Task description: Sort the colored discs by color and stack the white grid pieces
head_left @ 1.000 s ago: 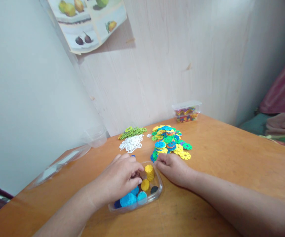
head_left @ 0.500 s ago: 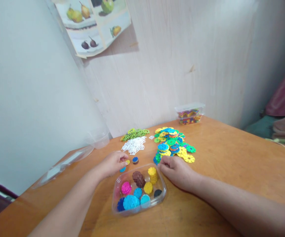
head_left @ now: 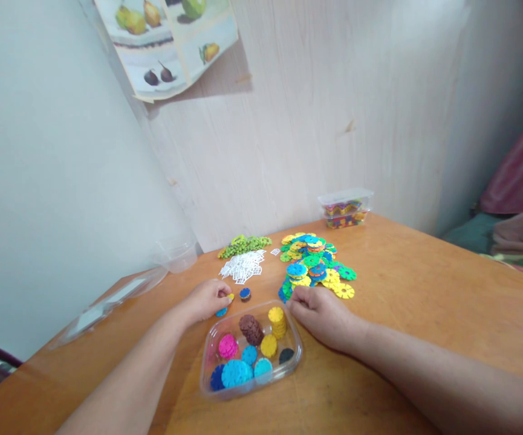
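Observation:
My left hand (head_left: 209,299) is closed at the thumb and fingertips on a small yellow notched disc (head_left: 231,296). Just below those fingers lies a blue disc (head_left: 221,312), and to their right stands a short stack with a dark blue disc (head_left: 245,293) on top. My right hand (head_left: 313,308) rests closed beside the right rim of a clear plastic tub (head_left: 298,338); whatever its fingers hold is hidden. Inside the tub are brown discs (head_left: 251,329), a yellow stack (head_left: 277,321), pink discs (head_left: 228,345), light blue discs (head_left: 237,374) and a black disc (head_left: 286,356).
Behind the right hand spreads a pile of larger flower-shaped discs (head_left: 311,261). White lattice pieces (head_left: 243,267) and green pieces (head_left: 244,246) lie farther back. A lidded box (head_left: 345,209) stands by the wall; an empty clear tub (head_left: 177,257) and a lid (head_left: 111,302) are at left.
The whole scene has shifted slightly left in view. Both hands keep nearly the same pose and place beside the discs and tub.

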A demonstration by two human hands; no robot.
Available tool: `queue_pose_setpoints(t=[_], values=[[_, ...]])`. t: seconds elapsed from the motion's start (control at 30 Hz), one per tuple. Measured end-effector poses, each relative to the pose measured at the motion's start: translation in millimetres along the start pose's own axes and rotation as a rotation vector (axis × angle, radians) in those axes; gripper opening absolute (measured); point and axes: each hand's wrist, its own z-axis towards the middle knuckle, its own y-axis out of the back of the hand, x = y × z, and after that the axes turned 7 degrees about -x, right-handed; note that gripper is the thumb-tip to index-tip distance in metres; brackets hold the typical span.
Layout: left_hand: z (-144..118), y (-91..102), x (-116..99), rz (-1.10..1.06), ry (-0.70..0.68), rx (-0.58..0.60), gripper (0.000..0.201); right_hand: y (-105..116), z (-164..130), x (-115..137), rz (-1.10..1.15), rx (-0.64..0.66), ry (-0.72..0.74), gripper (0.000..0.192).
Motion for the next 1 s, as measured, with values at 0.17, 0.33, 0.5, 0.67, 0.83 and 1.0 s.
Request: queue_pose_setpoints(t=[0.17,0.33,0.5,0.67,0.83,1.0], values=[[-3,8.6,-7,-0.013,0.035,-0.012,0.026,1,0,2,0.0,0.006,-0.006,0.018],[-17,36.3,-41,-0.016,0.003,-0.114,0.028,1,0,1,-0.011,0.005,-0.002,0.018],[-42,56.6,-93,0.0,-0.135,-0.146,0.021,0,0,-1,-0.014,-0.007,0.009,0.02],[-63,50.5,-126,0.088,-0.282,-0.072,0.015,-1,0,-2,-0.011,-0.013,0.014,0.02],[-73,36.0,-138,0.183,-0.348,0.019,0.011,-2,0,-3,-0.005,-0.019,0.006,0.019],[-77,28.8,-145,0.241,-0.346,0.022,0.008,-2,0,-2,-0.002,-0.026,0.017,0.018]])
